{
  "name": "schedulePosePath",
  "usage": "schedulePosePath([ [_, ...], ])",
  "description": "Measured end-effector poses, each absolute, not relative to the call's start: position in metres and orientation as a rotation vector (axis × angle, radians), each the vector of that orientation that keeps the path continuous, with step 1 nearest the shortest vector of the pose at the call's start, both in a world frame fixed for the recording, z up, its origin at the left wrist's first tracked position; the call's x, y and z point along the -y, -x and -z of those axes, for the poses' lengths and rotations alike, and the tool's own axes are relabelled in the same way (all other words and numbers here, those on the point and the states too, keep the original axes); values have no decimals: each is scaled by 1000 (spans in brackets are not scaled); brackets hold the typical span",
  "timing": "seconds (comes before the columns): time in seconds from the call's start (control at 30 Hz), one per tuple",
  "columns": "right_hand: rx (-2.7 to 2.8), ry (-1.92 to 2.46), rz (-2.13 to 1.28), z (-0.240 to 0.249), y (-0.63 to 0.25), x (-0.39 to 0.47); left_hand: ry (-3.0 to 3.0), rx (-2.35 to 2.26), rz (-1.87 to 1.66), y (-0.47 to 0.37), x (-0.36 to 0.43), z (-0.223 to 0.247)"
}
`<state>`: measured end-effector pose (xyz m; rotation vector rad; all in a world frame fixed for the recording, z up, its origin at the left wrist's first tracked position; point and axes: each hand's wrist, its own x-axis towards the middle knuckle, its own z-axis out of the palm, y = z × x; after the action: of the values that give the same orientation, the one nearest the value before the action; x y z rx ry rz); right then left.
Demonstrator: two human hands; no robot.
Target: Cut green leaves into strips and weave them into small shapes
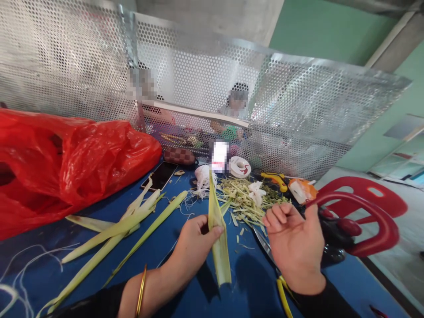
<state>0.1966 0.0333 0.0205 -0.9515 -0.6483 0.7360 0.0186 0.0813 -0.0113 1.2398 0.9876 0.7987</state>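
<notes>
My left hand point(195, 240), with a gold bangle at the wrist, pinches a pale green leaf strip point(221, 260) between thumb and fingers. The strip stands lengthwise, its narrow tip pointing away and its wide cut end toward me. My right hand point(294, 247) is raised palm up to the right of the strip, fingers partly curled and apart, holding nothing. Partly hidden beneath it lie scissors point(283, 297) with yellow handles. Several more long leaves point(122, 227) lie on the blue table point(159, 247) to the left.
A red plastic bag point(76, 163) fills the left. Farther back are a phone point(160, 176), a checkered pouch point(179, 156), white thread point(204, 176), a spool point(240, 167), plant scraps point(241, 194) and a yellow tool point(274, 179). A perforated screen point(198, 75) stands behind; a red chair point(380, 221) is right.
</notes>
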Motion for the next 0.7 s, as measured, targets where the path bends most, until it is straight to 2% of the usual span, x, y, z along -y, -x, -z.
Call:
schedulePosePath([
  [0.1, 702, 1053, -759, -21, -198, -36, -1244, -1001, -807, -19, -80, 8],
  [0.2, 1088, 1330, -932, -9, -180, -33, -1274, -999, -817, -19, -80, 7],
  [0.3, 1387, 1414, -1014, 4, -165, -27, -1276, -980, -823, -19, -80, 9],
  [0.7, 1367, 1645, -781, 13, -161, -27, -1248, -974, -771, -22, -77, 19],
])
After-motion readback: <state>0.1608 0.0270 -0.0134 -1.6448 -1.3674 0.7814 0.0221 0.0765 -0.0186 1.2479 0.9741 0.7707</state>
